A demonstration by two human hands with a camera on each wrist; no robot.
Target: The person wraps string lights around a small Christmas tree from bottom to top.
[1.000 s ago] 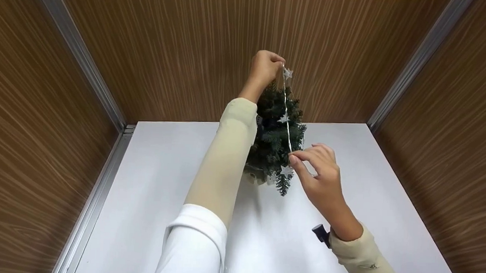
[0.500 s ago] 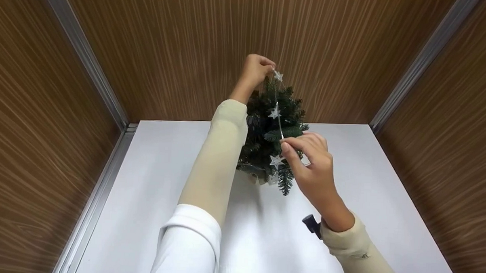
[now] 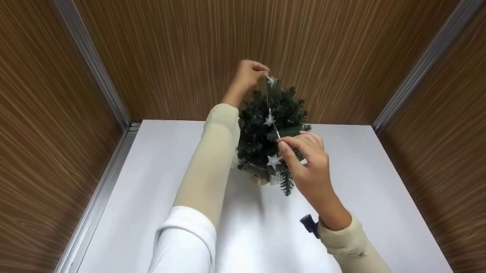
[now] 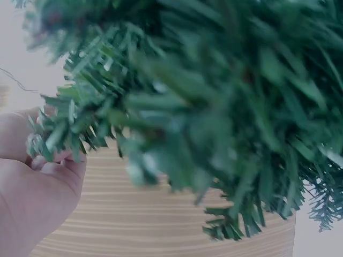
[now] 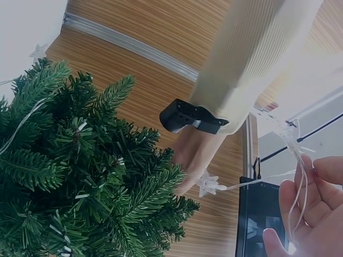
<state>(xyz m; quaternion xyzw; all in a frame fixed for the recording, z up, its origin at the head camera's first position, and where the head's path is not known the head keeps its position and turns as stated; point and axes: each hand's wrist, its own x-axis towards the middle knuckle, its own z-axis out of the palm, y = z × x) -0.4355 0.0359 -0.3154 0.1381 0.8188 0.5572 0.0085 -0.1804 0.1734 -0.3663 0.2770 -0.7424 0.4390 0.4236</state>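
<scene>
A small green artificial Christmas tree [image 3: 253, 128] stands at the far side of the table in the head view. My left hand [image 3: 245, 78] pinches a clear string of star lights [image 3: 267, 99] beside the treetop. Lower down, my right hand [image 3: 311, 161] holds the same string between thumb and forefinger, in front of the branches. One star [image 3: 270, 120] hangs between the hands and another star [image 3: 273, 162] below the right fingertips. Branches partly cover the left hand [image 4: 40, 193] in the left wrist view. In the right wrist view, wire loops cross the right palm [image 5: 321, 225].
The white table [image 3: 169, 158] is bounded by a wood-grain back panel [image 3: 181, 53] and side panels with metal edge strips [image 3: 96, 66]. A black wrist camera [image 3: 309, 224] sticks out from the right sleeve. More wire [image 5: 21, 126] lies over the branches.
The left hand has moved left and down, bringing the string's top to the treetop. The right hand has moved up and left, and the string sits closer against the tree.
</scene>
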